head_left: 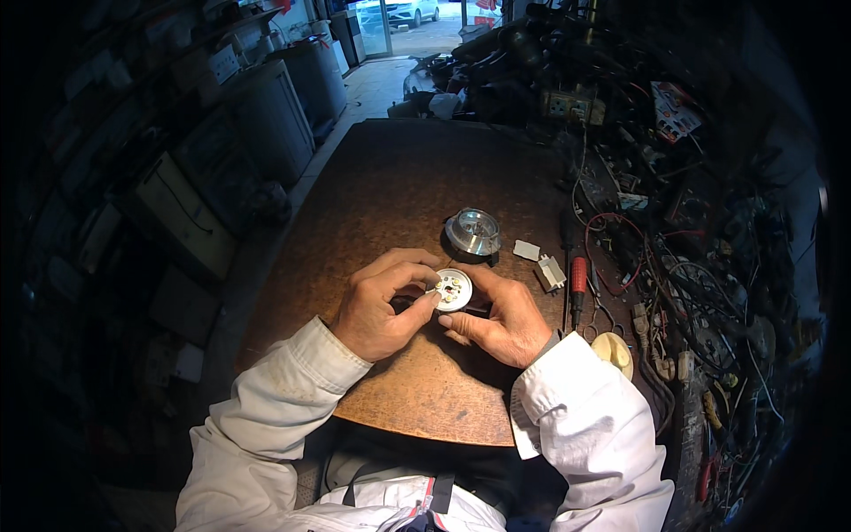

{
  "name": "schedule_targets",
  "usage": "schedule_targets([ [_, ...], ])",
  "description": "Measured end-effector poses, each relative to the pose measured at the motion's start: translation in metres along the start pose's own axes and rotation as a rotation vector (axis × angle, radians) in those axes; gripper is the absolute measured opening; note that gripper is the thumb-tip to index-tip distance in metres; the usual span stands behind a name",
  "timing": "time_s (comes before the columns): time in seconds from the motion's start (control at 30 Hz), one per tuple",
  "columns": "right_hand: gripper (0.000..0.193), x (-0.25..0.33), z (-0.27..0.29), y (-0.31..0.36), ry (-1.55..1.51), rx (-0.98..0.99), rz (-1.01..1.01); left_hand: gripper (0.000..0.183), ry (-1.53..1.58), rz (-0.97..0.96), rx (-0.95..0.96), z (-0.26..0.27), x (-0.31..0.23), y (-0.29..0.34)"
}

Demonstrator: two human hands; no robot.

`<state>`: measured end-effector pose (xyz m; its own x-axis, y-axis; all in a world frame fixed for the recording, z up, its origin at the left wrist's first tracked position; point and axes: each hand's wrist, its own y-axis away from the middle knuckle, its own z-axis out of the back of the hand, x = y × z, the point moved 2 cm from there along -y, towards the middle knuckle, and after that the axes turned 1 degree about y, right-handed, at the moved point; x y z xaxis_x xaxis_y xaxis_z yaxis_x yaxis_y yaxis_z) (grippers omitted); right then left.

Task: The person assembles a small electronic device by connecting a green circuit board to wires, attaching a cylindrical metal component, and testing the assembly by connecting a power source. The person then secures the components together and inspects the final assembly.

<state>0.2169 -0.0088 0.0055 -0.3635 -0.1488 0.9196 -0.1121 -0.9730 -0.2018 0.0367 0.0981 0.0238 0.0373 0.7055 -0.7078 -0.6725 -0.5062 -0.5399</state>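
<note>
Between my two hands, over the near part of the wooden table, is a round white LED light disc (453,289) with several small yellow LEDs on its face. My left hand (379,301) grips its left side, thumb and fingertips at the rim and face. On the opposite edge, my right hand (503,317) is closed with thumb below and forefinger above. What lies under the disc is hidden by the fingers. Just beyond the hands rests a round, clear-topped lamp housing (473,232). A small white box-shaped connector (550,273) and a flat white piece (526,250) lie right of it.
Along the right side of the brown table (381,186) lie a red-handled screwdriver (579,275), scissors (607,310) and a cream round part (612,352). Tangled cables and parts (683,266) heap up farther right. Appliance cabinets (266,111) line the left.
</note>
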Motion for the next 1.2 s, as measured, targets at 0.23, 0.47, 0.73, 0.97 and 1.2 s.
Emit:
schedule_targets([
  [0.23, 0.066, 0.008, 0.001, -0.001, 0.036, 0.005, -0.016, 0.038, 0.024, 0.054, 0.065, 0.003, -0.007, -0.002],
  [0.47, 0.069, 0.014, -0.002, 0.004, 0.070, -0.023, 0.166, 0.055, 0.012, 0.083, 0.144, 0.001, -0.004, 0.000],
  [0.73, 0.027, 0.038, 0.056, 0.006, 0.088, -0.373, 0.054, 0.049, -0.376, 0.068, 0.005, 0.008, 0.001, -0.002],
  [0.97, 0.020, 0.039, 0.077, 0.017, 0.451, -0.161, -0.164, 0.046, -0.544, 0.153, -0.066, 0.016, 0.003, -0.004],
  [1.2, 0.049, 0.038, 0.060, 0.018, 0.471, 0.207, -0.206, 0.045, -0.562, 0.214, -0.064, 0.023, 0.010, -0.005],
])
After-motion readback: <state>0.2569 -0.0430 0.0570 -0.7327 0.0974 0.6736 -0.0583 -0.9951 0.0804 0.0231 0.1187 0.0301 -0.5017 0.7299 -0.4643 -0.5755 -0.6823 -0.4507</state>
